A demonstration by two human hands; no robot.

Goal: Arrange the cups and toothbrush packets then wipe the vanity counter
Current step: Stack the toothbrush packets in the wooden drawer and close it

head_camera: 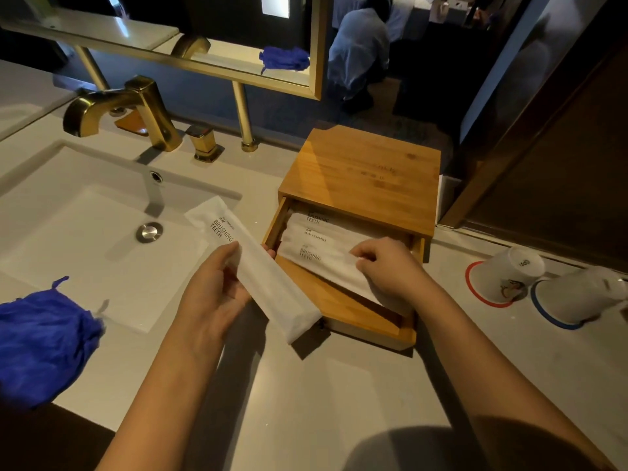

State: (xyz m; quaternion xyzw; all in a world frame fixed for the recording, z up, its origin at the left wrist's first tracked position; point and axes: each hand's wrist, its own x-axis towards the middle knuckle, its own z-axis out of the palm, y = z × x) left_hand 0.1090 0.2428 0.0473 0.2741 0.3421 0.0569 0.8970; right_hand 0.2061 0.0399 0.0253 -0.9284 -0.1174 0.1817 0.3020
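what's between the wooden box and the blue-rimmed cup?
Head view: the red-rimmed cup, upside down on the counter, sits between the box and the blue-rimmed cup, which is also upside down. Bare counter separates box and red-rimmed cup.

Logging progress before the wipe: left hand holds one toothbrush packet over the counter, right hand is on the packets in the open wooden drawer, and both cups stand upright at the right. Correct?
Not quite. In the head view both cups, the red-rimmed cup and the blue-rimmed cup, sit upside down, rims on the counter. The rest stands.
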